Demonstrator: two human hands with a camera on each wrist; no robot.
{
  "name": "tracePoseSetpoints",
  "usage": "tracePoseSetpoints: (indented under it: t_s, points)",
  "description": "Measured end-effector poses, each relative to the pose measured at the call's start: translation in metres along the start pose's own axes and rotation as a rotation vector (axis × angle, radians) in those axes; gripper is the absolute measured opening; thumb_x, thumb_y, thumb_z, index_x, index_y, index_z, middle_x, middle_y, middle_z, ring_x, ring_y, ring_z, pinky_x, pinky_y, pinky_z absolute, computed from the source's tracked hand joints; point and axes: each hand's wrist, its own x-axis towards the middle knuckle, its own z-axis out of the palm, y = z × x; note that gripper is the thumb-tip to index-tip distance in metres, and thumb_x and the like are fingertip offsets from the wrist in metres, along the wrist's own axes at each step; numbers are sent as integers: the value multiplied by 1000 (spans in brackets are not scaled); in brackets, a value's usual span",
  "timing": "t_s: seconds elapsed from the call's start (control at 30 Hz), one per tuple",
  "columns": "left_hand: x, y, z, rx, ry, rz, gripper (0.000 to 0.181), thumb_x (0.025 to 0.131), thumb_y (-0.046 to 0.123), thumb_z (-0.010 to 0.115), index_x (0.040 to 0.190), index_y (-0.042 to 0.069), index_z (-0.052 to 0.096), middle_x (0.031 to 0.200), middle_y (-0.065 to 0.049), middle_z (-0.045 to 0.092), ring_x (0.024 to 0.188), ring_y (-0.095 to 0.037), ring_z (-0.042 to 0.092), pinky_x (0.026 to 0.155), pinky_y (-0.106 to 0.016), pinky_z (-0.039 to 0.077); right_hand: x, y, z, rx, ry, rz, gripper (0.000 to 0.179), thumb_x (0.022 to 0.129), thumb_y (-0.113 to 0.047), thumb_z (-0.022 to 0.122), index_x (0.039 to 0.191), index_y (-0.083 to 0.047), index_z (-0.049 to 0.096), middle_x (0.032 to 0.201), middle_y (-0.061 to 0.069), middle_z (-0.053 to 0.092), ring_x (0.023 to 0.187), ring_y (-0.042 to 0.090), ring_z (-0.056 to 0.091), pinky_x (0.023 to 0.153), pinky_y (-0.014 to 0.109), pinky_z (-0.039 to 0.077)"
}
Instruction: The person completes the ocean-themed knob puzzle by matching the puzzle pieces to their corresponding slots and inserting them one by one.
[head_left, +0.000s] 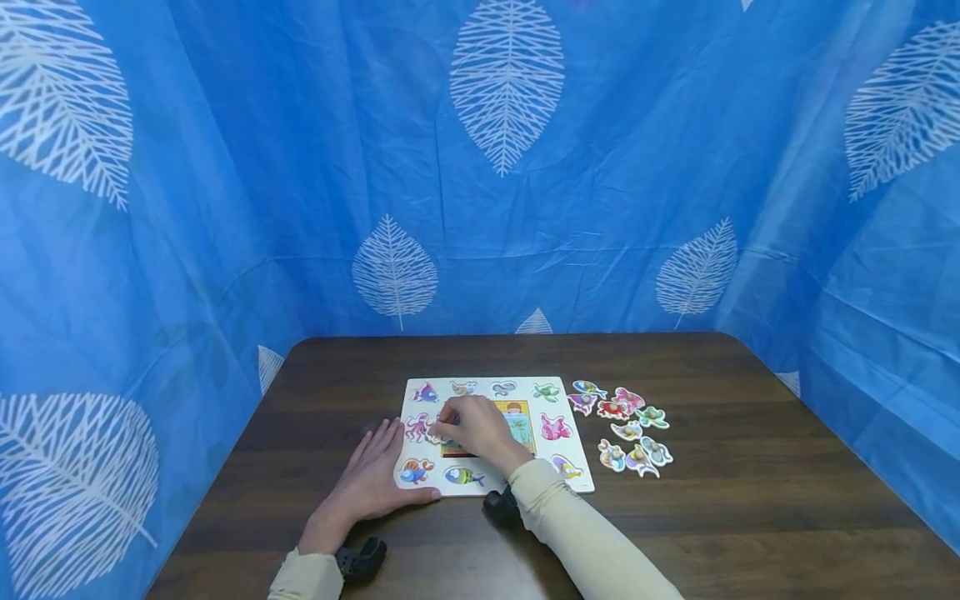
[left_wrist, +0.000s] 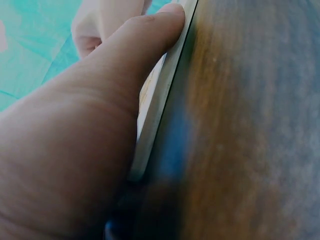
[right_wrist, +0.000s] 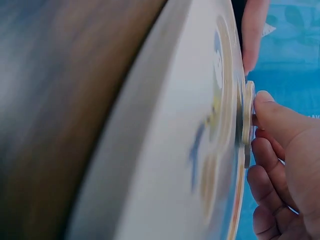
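A white wooden peg puzzle board (head_left: 525, 387) with sea animal pictures lies on the table. My left hand (head_left: 375, 479) rests at its near left corner, fingers straight along the left side, thumb along the front edge. In the left wrist view the thumb (left_wrist: 155, 35) lies on the board's edge. My right hand (head_left: 476, 429) pinches a small puzzle piece (right_wrist: 248, 115) by its knob. That piece is close over the left part of the board, beside the pink octopus picture (head_left: 417, 427); its own picture is mostly hidden by the fingers.
Several loose knobbed pieces lie right of the board, among them a red crab (head_left: 612, 410), a green turtle (head_left: 652, 417) and a blue-yellow fish (head_left: 589, 389). The dark wooden table (head_left: 750, 517) backs onto a blue curtain (head_left: 585, 275) with white leaf prints.
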Motion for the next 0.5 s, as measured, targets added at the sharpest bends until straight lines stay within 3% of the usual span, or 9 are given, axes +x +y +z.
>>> tracePoseSetpoints:
  t_s: [0.2, 0.5]
  points:
    - [0, -2, 1, -3, 8, 9, 134, 72, 83, 70, 161, -4, 22, 170, -21, 19, 159, -39, 14, 128, -59, 8, 5, -8, 6, 1, -10, 9, 21, 91, -40, 80, 97, -21, 78, 84, -13, 72, 81, 4, 62, 77, 26, 52]
    - [1, -1, 1, -23, 24, 18, 133, 72, 82, 72, 161, -5, 24, 170, -21, 21, 159, -39, 14, 128, -59, 9, 11, -18, 14, 15, 7, 5, 19, 91, -38, 81, 92, -20, 76, 77, -14, 68, 69, 0, 57, 65, 20, 47]
